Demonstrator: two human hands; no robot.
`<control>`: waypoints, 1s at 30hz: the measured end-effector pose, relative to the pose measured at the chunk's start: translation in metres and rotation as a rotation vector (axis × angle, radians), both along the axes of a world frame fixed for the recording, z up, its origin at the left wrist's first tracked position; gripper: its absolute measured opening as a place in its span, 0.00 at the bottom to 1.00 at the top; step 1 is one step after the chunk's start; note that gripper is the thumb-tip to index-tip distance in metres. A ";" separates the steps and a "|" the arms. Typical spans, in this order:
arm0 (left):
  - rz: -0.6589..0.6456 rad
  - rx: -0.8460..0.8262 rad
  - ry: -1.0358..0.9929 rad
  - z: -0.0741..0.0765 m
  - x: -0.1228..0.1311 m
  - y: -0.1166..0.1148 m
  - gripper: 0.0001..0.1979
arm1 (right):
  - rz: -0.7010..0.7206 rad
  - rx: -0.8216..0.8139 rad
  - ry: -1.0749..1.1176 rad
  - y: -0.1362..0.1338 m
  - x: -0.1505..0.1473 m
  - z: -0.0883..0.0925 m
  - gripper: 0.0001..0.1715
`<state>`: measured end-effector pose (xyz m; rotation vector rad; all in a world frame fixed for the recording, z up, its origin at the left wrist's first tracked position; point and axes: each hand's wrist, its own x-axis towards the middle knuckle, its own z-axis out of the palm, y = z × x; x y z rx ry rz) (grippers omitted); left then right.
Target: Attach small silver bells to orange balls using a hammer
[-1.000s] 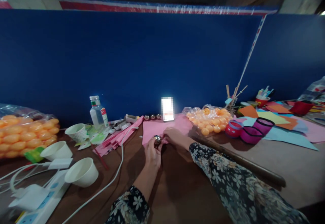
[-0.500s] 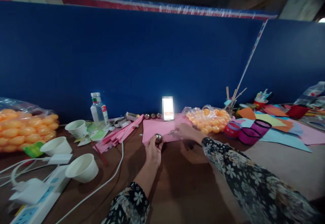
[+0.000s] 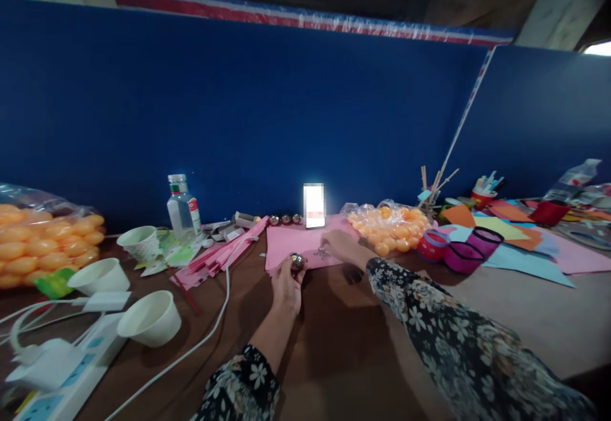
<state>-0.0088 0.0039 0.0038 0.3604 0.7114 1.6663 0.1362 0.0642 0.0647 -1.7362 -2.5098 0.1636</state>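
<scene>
My left hand (image 3: 286, 286) is closed round a shiny metal ball (image 3: 296, 261), held up at the front edge of a pink sheet (image 3: 286, 243). Over the right part of that sheet is my right hand (image 3: 341, 246), its fingers pointing down at a small cluster of tiny dark pieces (image 3: 319, 254). Whether it pinches one of them is too small to tell. Several more metal balls (image 3: 286, 219) sit in a row behind the sheet, beside an upright phone (image 3: 314, 206) with a bright, blurred screen.
Bags of orange balls lie right (image 3: 394, 227) and far left (image 3: 48, 243). White cups (image 3: 150, 319), a bottle (image 3: 184, 211), a white cable (image 3: 224, 300) and a power strip (image 3: 71, 376) occupy the left. Purple cuffs (image 3: 463, 257) and coloured paper (image 3: 525, 265) lie right.
My right hand has shifted slightly left, closer to the tiny pieces. My left hand still holds the metal ball in about the same place. The view has turned slightly.
</scene>
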 end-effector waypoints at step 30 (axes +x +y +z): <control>0.016 -0.022 -0.017 0.001 0.001 -0.001 0.06 | 0.087 0.040 -0.121 0.012 -0.007 -0.017 0.09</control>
